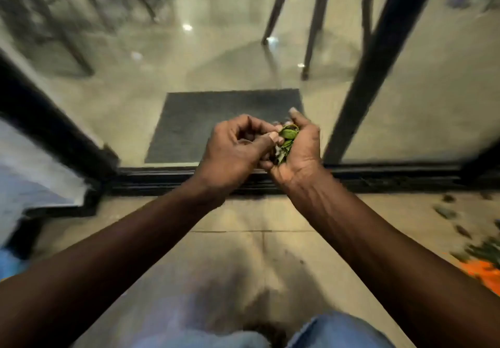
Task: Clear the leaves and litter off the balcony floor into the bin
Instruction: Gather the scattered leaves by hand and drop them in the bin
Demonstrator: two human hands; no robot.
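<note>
My right hand [299, 152] is curled round a bunch of green leaves [286, 141], held in front of me above the black door track. My left hand [235, 148] sits right beside it, fingers curled, its thumb and fingertips touching the leaves at the top of the bunch. More loose leaves [460, 228] lie scattered on the beige balcony tiles at the far right, blurred by motion. No bin shows in this view.
A black sliding door track [378, 178] crosses the floor, with a grey doormat [189, 125] behind the glass. Dark chair legs [313, 25] stand inside on shiny tiles. An orange object [484, 274] lies at the right edge. A black door frame [48, 131] is at left.
</note>
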